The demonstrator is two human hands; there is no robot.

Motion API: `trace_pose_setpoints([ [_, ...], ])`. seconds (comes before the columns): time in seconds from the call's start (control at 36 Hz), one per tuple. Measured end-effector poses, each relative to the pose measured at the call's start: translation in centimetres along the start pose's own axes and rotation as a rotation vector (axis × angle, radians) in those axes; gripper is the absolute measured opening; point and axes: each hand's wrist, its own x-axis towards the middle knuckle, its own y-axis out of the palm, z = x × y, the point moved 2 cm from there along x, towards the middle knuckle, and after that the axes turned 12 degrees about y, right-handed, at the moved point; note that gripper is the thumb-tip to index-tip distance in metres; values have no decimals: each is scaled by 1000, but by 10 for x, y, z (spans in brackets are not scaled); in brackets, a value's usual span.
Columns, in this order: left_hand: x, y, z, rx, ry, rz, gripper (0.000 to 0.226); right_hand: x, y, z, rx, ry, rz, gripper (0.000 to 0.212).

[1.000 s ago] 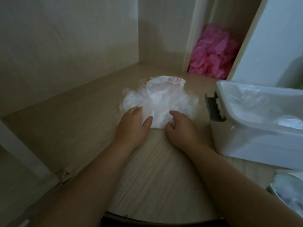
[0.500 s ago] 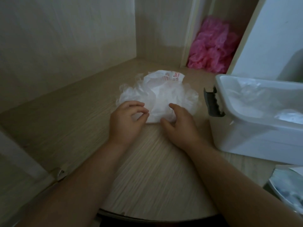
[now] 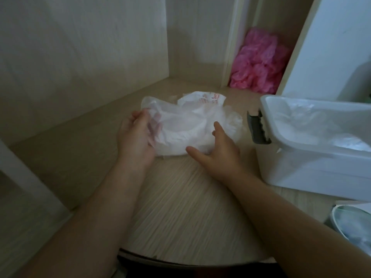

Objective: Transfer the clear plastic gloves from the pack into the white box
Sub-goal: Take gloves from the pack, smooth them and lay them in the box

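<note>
Head view: my left hand [image 3: 136,135] grips the clear plastic gloves [image 3: 184,127] heaped on the pack [image 3: 206,99], and my right hand [image 3: 220,149] rests spread against them. The white box [image 3: 301,167] looks partly filled; this heap is left to move.

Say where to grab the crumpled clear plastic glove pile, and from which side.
Take the crumpled clear plastic gloves by their soft flanks, from the near side, low against the pale wooden shelf: the heap is wide, limp and handleless. The left hand grips the left flank; the right hand, open, touches the near-right edge. The red-printed pack lies behind.
</note>
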Motion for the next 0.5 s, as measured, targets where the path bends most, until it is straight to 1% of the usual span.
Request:
trace_pose_setpoints([
  [0.06,2,5,-6,-67,-50,-32,21,-5,-4,8,86,-21,3,97],
  [0.11,0,12,-11,-107,-99,-33,31,-10,-9,20,252,-20,63,91],
  [0.17,-5,17,-13,-109,-145,-20,36,-12,-15,32,438,11,116,85],
  [0.22,-11,20,-14,-121,-190,-25,30,-10,-21,43,587,72,131,80],
  [0.28,-19,25,-15,-160,-232,-35,14,-8,-28,49,740,141,122,77],
  [0.33,-25,24,-12,-97,-228,-22,9,-8,-33,55,875,168,127,75],
  [0.36,-27,23,-11,14,-202,5,5,-9,-37,58,903,152,131,74],
  [0.39,-30,22,-11,172,-159,47,7,-9,-41,61,911,121,133,72],
  [0.42,-30,21,-11,378,-75,90,17,-9,-47,64,908,85,136,71],
  [0.44,-32,20,-14,607,35,127,33,-9,-53,66,895,50,145,71],
  [0.47,-31,21,-19,819,159,167,55,-8,-59,69,873,23,160,72],
  [0.5,-32,23,-25,962,271,226,81,-8,-67,71,842,3,182,72],
])
